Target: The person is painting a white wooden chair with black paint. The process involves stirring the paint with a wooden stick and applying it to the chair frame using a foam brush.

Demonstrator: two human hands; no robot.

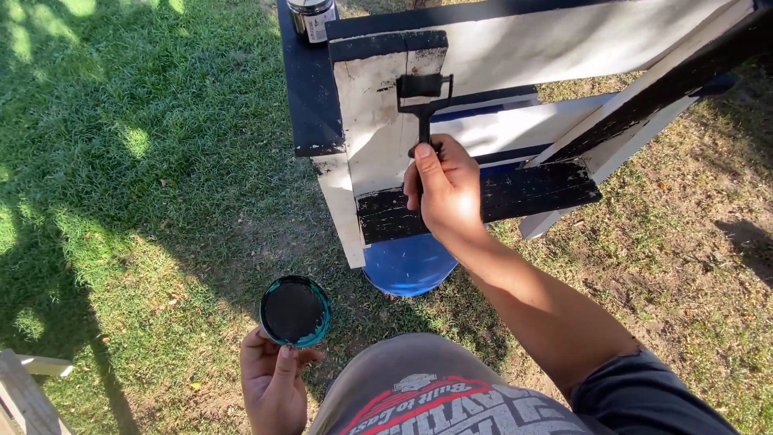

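Fingers of the right hand [445, 192] are curled tight around the black handle of a small paint roller [424, 95], thumb lying along the handle and pointing up. The roller's short black sleeve rests flat against a white wooden board [372, 113] of a piece of slatted wooden furniture [564, 48], just below a patch already coated black. Other slats of the furniture are part black, part white, and it sits on top of a blue barrel [407, 264], seen beneath its lower edge.

The left hand [272, 379], low in the view, grips a round teal lid [295, 311] by its bottom edge between thumb and fingertips. The lid is held face up and its inside is covered in black paint. It hangs over the grass [137, 161], well apart from the roller.

A dark paint can [312, 16] stands on a black-painted board at the top of the view, above the roller. The ground is sunlit lawn with leaf shadows.
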